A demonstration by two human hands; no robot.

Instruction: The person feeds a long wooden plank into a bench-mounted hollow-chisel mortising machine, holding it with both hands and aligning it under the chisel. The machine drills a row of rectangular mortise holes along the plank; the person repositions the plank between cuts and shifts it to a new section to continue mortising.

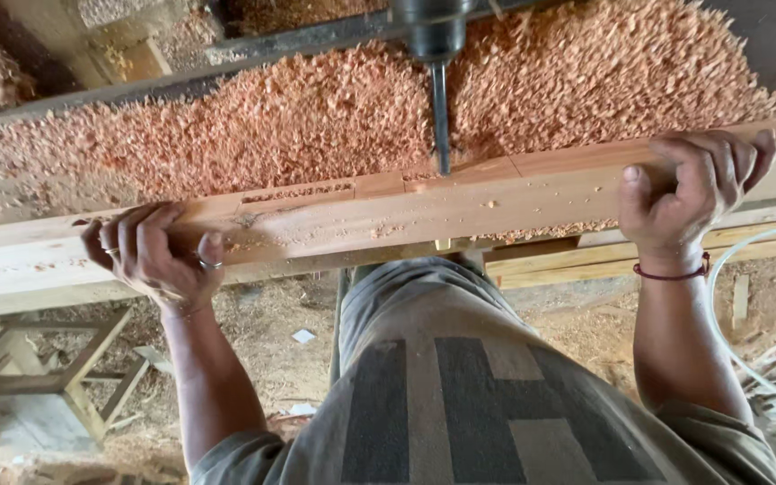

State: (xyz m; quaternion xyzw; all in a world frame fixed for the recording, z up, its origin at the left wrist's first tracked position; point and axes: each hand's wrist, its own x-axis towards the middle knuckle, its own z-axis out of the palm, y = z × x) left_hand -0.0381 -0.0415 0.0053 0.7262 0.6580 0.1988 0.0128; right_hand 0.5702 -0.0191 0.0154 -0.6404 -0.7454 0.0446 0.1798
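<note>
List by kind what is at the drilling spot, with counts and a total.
Hands gripping the beam: 2, left hand and right hand
Long wooden beam: 1
Drill bit standing on the beam: 1
Heap of reddish wood shavings: 1
Red wrist cord: 1
Total: 6

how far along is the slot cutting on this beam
Done: a long slot is already cut left of the drill bit, and reddish shavings are heaped behind. In hand: the bit meets the wooden beam at the slot's right end, while the left hand and right hand grip the beam. Left: the marked section right of the bit looks uncut.
</note>
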